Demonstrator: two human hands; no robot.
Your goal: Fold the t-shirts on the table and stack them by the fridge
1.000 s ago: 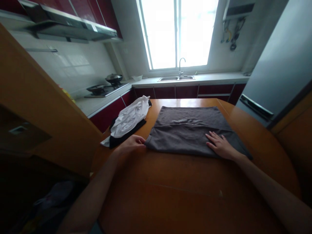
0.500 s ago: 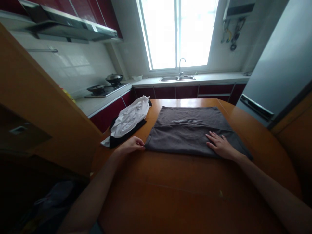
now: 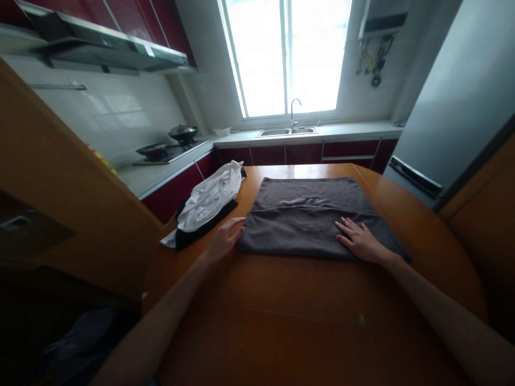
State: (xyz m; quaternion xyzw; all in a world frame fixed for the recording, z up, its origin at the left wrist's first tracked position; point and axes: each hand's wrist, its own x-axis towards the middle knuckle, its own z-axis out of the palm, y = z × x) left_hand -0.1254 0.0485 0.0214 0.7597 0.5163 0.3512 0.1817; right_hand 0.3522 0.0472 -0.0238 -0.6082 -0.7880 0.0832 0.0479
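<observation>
A dark grey folded garment [image 3: 293, 233] lies flat on the wooden table, its near part doubled over and light lettering partly showing above the fold. At its left edge is my left hand [image 3: 225, 238], fingers loosely bent and apart from the thumb, fingertips by the cloth. My right hand [image 3: 361, 240] rests palm down with spread fingers on the right half of the folded layer. To the left, a crumpled white garment [image 3: 211, 193] lies on top of black cloth [image 3: 205, 223].
The rounded wooden table [image 3: 257, 316] extends towards me. Beyond it are a counter with a sink [image 3: 287, 132], a stove with a lidded pan [image 3: 183, 133], and a fridge [image 3: 446, 107] at right. A wooden panel [image 3: 76, 203] stands at left.
My left hand has come off the garment's near left corner and moved up along its left edge, fingers loosening. My right hand stays on the cloth. The view has shifted slightly.
</observation>
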